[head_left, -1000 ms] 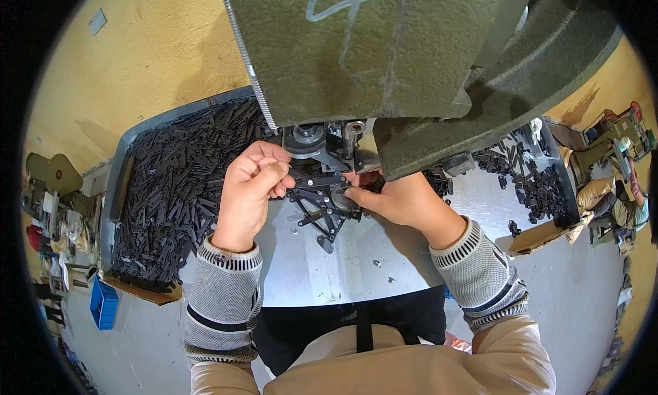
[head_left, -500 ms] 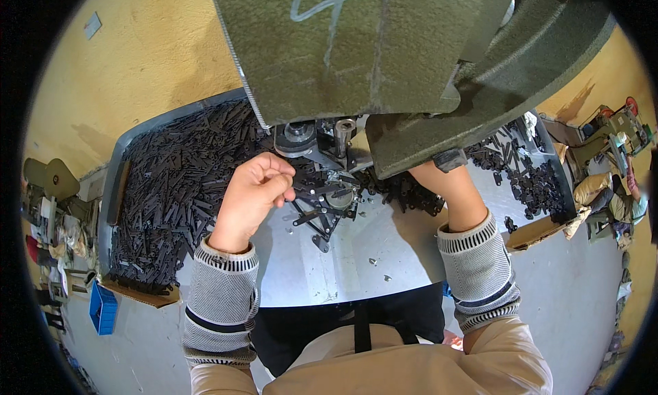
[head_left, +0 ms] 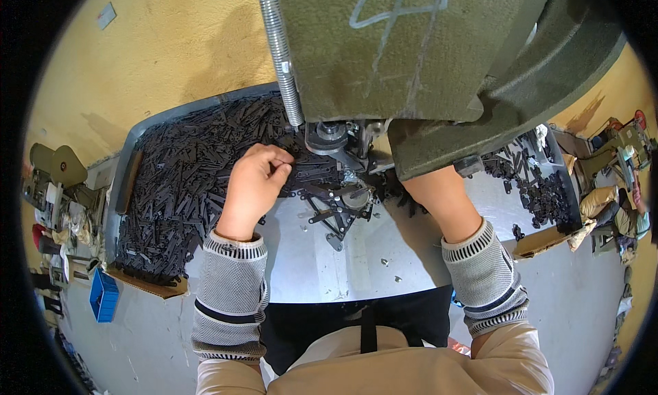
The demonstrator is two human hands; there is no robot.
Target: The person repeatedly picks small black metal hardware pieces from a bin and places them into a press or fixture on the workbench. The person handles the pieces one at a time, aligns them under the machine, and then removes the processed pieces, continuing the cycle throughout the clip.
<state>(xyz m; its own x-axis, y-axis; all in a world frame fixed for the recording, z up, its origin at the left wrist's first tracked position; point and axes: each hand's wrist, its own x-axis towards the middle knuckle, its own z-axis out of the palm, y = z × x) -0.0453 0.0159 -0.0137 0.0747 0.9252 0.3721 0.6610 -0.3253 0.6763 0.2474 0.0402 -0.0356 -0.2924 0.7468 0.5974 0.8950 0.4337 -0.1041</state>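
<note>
Left hand [head_left: 257, 186]: fingers curled, thumb drawn in, a narrow grip at the right edge of the left heap [head_left: 178, 189] of dark strips. Could not tell whether anything was pinched in it. Right hand [head_left: 433, 186]: only its back and the wrist showed; the fingers were lost under the arm of the green machine [head_left: 384, 59]. Could not tell whether they held a part.

Cluster [head_left: 334, 215] of dark strips lay mid-table between the hands, just near of the machine's round fitting [head_left: 327, 138], touching or close to a round disc [head_left: 356, 198]. Strips crossed at angles and looked pinned to one another; whether every joint was closed could not be made out.

Done, by my reading: a few strips linked, the cluster being part-made at best. Could not pick out any separate finished lot.

Outstanding, by the same reading: most of it. The left heap was large and looked loose throughout. The right heap [head_left: 541, 198], smaller pieces, lay well apart on the far right. A small pile [head_left: 404, 202] of dark parts sat near the right hand. A few small bits [head_left: 384, 262] were scattered on the near table [head_left: 308, 275].
</note>
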